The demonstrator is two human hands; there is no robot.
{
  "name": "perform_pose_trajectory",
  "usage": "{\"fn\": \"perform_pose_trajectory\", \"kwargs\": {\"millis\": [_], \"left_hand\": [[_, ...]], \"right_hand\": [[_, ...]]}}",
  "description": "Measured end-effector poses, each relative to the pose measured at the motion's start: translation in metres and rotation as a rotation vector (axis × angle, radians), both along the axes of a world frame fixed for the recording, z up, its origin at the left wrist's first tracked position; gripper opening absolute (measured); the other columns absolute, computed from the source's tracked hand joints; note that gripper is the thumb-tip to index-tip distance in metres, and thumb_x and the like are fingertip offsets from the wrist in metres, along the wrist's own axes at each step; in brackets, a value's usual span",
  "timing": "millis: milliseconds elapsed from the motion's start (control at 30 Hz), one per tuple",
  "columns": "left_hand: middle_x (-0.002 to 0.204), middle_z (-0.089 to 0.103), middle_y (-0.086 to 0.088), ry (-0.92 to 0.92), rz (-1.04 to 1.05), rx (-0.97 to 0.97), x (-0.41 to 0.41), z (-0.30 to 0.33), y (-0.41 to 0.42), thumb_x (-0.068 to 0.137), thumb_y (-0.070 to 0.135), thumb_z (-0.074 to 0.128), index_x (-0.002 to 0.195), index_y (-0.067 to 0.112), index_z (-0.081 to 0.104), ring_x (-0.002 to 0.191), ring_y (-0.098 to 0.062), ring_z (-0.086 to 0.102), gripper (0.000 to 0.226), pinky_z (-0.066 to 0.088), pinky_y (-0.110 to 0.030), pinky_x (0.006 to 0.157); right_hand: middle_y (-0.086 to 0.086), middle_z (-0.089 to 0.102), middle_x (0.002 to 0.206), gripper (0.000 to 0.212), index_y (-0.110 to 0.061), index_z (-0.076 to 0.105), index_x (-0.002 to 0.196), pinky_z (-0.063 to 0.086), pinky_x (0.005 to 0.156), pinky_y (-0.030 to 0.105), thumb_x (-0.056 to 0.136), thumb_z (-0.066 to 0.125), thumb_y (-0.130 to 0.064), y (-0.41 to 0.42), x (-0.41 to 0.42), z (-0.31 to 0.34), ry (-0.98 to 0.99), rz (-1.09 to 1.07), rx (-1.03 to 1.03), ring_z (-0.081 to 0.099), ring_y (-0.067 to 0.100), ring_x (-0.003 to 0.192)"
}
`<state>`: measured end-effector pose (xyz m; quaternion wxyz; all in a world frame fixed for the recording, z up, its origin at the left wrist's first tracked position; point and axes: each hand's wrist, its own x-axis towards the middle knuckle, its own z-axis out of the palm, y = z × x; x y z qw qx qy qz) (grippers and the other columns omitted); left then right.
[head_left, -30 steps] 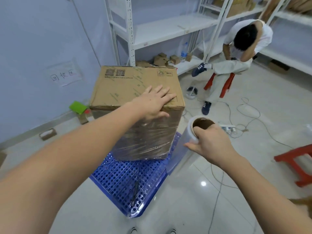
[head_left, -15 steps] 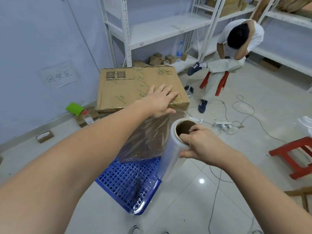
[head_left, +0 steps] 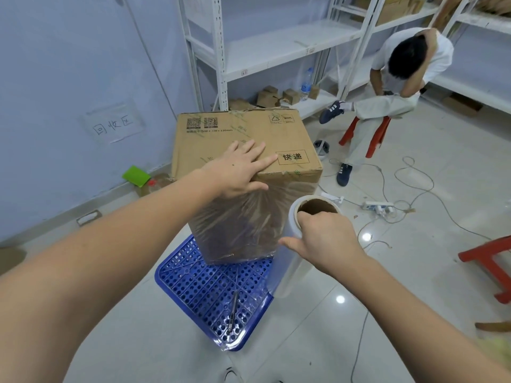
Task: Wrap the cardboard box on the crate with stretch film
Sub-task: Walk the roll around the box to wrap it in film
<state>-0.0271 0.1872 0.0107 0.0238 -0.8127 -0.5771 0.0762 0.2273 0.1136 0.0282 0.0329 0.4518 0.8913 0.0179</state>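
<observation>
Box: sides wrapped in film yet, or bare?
Partly wrapped: film covers the box sides facing the camera; top bare, far sides hidden.

2 bare forearms — no sleeves, gloves, watch or rings in view — each grip uncovered.

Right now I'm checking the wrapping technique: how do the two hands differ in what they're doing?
The left hand lies flat with fingers spread on top of the cardboard box; the right hand curls round the top of the stretch film roll, fingers hooked into its core. The left hand sits higher, over the box; the right hand is lower, beside the box's near corner. Both reach forward, bare, each touching one thing.
</observation>
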Motion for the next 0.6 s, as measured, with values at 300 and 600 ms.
{"fn": "perform_pose_trajectory", "kwargs": {"millis": [300, 600], "left_hand": [[0.172, -0.002, -0.01, -0.023, 0.069, -0.015, 0.012, 0.003, 0.012, 0.101, 0.07, 0.025, 0.163, 0.038, -0.008, 0.159, -0.032, -0.002, 0.077, 0.006, -0.058, 0.127], [0.172, -0.004, -0.009, -0.034, 0.084, -0.024, 0.017, 0.0, 0.001, 0.099, 0.07, 0.032, 0.163, 0.038, -0.006, 0.159, -0.031, -0.004, 0.081, 0.005, -0.057, 0.127]], "right_hand": [[-0.011, 0.051, 0.083, 0.029, -0.031, 0.047, 0.085, 0.038, 0.076, 0.029, 0.085, 0.062, -0.056, 0.012, 0.015, 0.021, 0.009, 0.367, -0.152, 0.046, 0.017, 0.098], [-0.001, 0.058, 0.096, 0.025, -0.024, 0.047, 0.111, 0.042, 0.087, 0.03, 0.092, 0.06, -0.032, 0.002, 0.021, 0.003, -0.062, 0.318, -0.078, 0.051, 0.021, 0.101]]}}
